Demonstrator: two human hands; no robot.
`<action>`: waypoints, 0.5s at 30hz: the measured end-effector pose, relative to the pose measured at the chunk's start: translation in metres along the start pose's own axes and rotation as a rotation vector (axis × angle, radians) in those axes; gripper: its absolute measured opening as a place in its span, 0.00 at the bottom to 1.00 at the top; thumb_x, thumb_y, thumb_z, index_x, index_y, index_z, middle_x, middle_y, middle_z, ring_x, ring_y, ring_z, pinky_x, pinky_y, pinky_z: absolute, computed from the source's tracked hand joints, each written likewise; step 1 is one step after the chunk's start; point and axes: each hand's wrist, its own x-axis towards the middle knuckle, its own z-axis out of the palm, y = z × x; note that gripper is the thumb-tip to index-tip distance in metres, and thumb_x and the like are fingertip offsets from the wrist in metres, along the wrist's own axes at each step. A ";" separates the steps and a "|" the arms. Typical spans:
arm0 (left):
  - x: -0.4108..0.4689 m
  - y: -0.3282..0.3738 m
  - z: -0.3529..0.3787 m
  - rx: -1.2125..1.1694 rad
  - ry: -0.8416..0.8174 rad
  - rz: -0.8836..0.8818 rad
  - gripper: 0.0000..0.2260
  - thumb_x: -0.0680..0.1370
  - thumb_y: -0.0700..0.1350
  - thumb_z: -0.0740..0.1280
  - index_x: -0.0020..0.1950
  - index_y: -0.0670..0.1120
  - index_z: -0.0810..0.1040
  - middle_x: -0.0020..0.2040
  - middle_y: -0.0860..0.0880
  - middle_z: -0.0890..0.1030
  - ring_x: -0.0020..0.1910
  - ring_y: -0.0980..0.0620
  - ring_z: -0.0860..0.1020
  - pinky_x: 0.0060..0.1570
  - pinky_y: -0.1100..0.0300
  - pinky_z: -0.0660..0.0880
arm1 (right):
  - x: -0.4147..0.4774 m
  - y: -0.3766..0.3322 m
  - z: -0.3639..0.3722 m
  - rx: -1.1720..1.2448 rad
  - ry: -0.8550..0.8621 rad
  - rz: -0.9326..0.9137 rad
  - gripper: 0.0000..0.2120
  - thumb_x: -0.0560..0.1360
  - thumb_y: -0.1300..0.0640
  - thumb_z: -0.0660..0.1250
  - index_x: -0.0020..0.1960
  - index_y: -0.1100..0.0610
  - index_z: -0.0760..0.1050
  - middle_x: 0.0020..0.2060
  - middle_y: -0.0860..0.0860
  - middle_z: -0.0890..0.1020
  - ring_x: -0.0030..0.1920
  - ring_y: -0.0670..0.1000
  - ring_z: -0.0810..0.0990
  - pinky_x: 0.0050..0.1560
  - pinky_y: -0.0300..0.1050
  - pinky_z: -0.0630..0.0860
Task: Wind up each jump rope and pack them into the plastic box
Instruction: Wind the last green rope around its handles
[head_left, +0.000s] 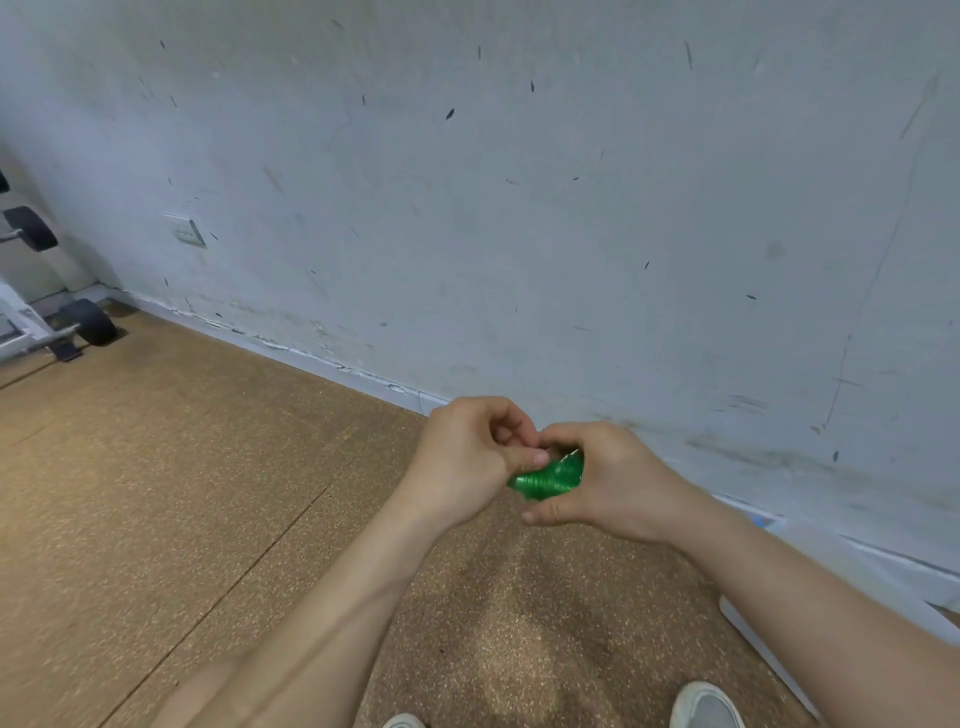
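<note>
Landmark for all positions: green jump rope (545, 478), wound into a tight compact bundle, held in mid-air above the floor, centre-right of view.

1. Nearest, below the rope: two pale shoes at the bottom edge, R shoe (706, 706) mostly in view, L shoe (402, 721) toe only.
2. Both forearms are bare and run up from the bottom edge to meet at the rope.
3. R hand (613, 478): directly right of the rope, fingers curled over its top, thumb underneath. Firm grasp on the bundle.
4. L hand (467, 457): directly left of the rope, fingers curled in, thumb tip against the bundle's upper left end. Pinching the rope there. The exact strand held is too small to tell.
5. Right of and below the rope: pale translucent plastic item (748, 623) on the floor, mostly hidden behind the R forearm. Cannot confirm whether it is the box.
6. Floor (208, 493): cork-pattern sheet with seam lines, extending under and left of the rope.
7. Beyond the rope: white skirting (311, 358), chipped, then a grey-white wall (519, 182) with many scuffs and dark marks.
8. Far upper left of the rope: socket plate (185, 230) on the wall.
9. Furthest left of the rope: white-framed equipment with a black wheel (88, 322), on the floor, cut off by the frame edge.
</note>
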 end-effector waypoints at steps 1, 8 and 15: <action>-0.001 0.000 -0.002 -0.047 -0.022 -0.026 0.08 0.66 0.39 0.78 0.37 0.48 0.80 0.32 0.50 0.79 0.32 0.56 0.76 0.39 0.55 0.78 | -0.001 0.000 0.002 -0.100 0.036 -0.029 0.25 0.60 0.44 0.80 0.55 0.46 0.78 0.46 0.46 0.81 0.48 0.46 0.77 0.51 0.43 0.73; 0.001 -0.003 -0.015 -0.092 0.059 0.012 0.10 0.70 0.33 0.73 0.42 0.48 0.82 0.37 0.50 0.82 0.36 0.59 0.79 0.42 0.66 0.77 | -0.002 -0.004 0.018 -0.436 0.319 -0.159 0.35 0.67 0.41 0.74 0.69 0.48 0.67 0.56 0.47 0.72 0.53 0.52 0.76 0.51 0.43 0.70; 0.000 -0.001 -0.017 0.084 0.270 0.064 0.07 0.69 0.42 0.76 0.40 0.53 0.81 0.34 0.57 0.80 0.32 0.62 0.73 0.36 0.70 0.71 | -0.005 -0.006 0.031 -0.155 0.339 -0.240 0.27 0.76 0.53 0.67 0.73 0.55 0.64 0.58 0.50 0.70 0.58 0.50 0.72 0.60 0.40 0.67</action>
